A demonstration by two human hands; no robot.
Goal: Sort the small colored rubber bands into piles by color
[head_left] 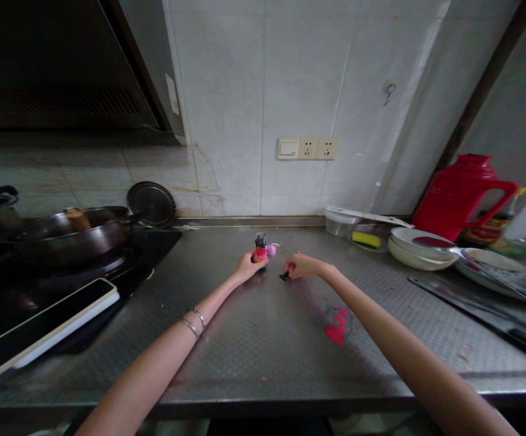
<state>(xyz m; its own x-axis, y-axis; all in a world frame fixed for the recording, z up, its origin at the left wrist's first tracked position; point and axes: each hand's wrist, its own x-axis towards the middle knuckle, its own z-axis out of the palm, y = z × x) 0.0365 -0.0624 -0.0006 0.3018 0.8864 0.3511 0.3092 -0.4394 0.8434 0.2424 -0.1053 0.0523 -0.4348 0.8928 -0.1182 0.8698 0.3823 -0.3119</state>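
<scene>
A red patch (336,327) shows nearer than the small bottle (260,243). Right of the bottle, the right hand (299,265) pinches a small black piece (284,276). The left hand (246,266) grips the bottle upright; just beside it is a pink object (271,249).

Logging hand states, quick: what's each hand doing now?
Left hand: closed around a small red-labelled bottle.
Right hand: closed, pinching a small black object.

steel countertop (244,339) | pink item (271,249) | red patch (336,333) | stacked bowls (414,261)
</scene>
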